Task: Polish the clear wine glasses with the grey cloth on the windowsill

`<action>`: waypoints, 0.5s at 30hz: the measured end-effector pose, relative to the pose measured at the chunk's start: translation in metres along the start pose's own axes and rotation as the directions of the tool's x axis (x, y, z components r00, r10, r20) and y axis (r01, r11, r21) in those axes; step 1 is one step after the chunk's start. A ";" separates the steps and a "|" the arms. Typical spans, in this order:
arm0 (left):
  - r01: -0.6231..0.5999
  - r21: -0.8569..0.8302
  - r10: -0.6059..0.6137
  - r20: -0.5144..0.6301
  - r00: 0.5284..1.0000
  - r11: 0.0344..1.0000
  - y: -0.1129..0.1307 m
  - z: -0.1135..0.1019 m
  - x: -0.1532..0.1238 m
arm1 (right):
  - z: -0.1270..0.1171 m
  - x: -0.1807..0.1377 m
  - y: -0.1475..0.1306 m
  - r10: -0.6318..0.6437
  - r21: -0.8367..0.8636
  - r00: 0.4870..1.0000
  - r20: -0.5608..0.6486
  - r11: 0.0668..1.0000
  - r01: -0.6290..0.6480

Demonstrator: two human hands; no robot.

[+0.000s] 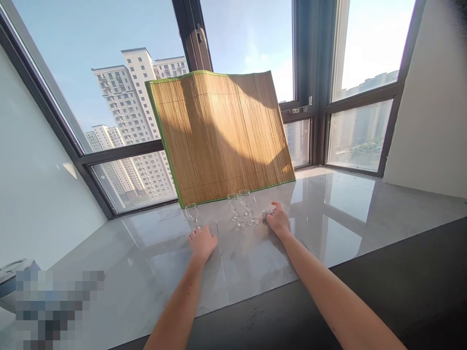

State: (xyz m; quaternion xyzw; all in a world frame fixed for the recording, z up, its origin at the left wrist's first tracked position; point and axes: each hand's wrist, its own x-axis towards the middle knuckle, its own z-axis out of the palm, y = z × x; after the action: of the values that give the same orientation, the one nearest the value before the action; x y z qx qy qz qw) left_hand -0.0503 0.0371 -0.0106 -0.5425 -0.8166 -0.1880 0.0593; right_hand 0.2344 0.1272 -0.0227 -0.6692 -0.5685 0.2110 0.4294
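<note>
Head view: my left hand (203,240) is low on the ledge (248,272), fingers bent at the foot of a stemmed glass (191,211). I cannot tell whether those fingers are clamped on the foot or merely beside it, as my hand covers part of it. The glass stands upright, clear and colourless, with a rounded bowl on a thin stem; light catches its rim.

To the right of it, four similar glasses (237,208) stand upright in a tight cluster, their outlines overlapping so that I cannot tell which ones touch. Just right of them, my right hand (280,222) has its thumb and fingers closed on a crumpled greyish-white wad (268,214), with the index finger reaching out above it.

Behind the glasses, a bamboo mat (222,136) with green edging leans against the window frame (317,87), its lower edge on the ledge and limiting reach at the back. The glossy grey surface stretches wide to either side, mirroring the windows on the right. A thin seam (221,255) runs between my hands toward the ledge's front edge, which slants up to the right above a dark face.
</note>
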 end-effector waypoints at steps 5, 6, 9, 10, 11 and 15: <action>-0.509 -0.262 0.538 0.049 0.842 0.820 0.043 0.004 -0.019 | -0.001 -0.001 -0.003 0.011 -0.010 1.000 -0.001 1.000 -0.011; -0.566 -0.282 0.600 0.044 0.799 0.775 0.048 0.007 -0.021 | -0.002 -0.002 -0.004 0.013 -0.013 1.000 -0.001 1.000 -0.013; -0.598 -0.296 0.640 0.060 0.766 0.745 0.055 0.016 -0.022 | -0.004 -0.004 -0.006 0.019 -0.026 1.000 0.004 0.999 -0.018; -0.595 -0.303 0.642 0.081 0.763 0.745 0.056 0.018 -0.022 | -0.005 -0.004 -0.007 0.021 -0.030 1.000 0.004 0.999 -0.021; -0.594 -0.311 0.649 0.108 0.754 0.742 0.056 0.019 -0.021 | -0.005 -0.004 -0.007 0.024 -0.033 1.000 0.003 0.999 -0.024; -0.608 -0.302 0.673 0.206 0.710 0.734 0.054 0.014 -0.018 | -0.004 -0.005 -0.008 0.021 -0.035 1.000 0.002 0.999 -0.021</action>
State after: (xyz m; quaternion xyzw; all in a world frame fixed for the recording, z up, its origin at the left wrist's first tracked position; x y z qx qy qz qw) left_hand 0.0078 0.0450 -0.0163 -0.8181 -0.5499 -0.1562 -0.0625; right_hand 0.2323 0.1213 -0.0150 -0.6822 -0.5655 0.2065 0.4148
